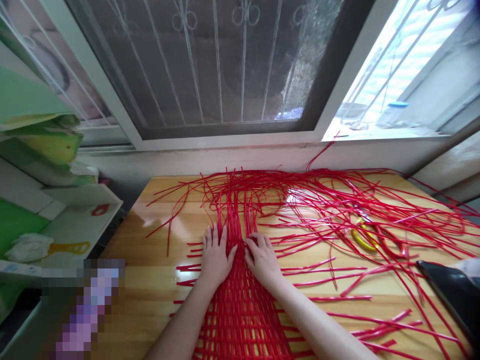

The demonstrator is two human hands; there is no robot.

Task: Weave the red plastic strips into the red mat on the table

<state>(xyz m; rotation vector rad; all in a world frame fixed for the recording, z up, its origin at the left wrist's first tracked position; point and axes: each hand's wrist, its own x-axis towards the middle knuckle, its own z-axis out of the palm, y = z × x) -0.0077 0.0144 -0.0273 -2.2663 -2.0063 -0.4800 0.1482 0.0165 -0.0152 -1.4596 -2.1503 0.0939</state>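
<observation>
left grip [216, 257] splayed, right grip [263, 261] curled

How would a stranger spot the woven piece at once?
Below the window is a table. There, the woven piece stretches toward the viewer from between the left hand and right hand. Its red grid sets it apart from loose strands.

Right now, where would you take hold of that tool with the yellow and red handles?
Probably by the yellow handle, coming from the near side: both handles spread that way, while the metal end points away under tangled red strands. Strands lie around the handles too, so lift gently.
</observation>
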